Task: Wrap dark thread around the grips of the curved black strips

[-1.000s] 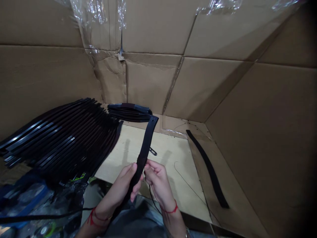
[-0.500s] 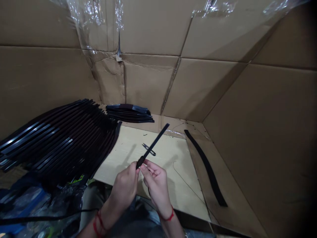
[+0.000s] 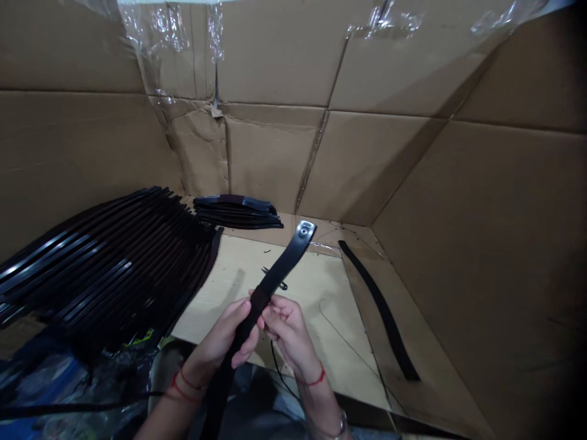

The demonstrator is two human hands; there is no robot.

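strap, pinched by left hand and right hand, partly hides snips; its near end is cut off.

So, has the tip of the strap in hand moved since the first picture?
Yes, to the right: judged against the small stack, the strap's tip overlapped its right end then and now shows apart from it.
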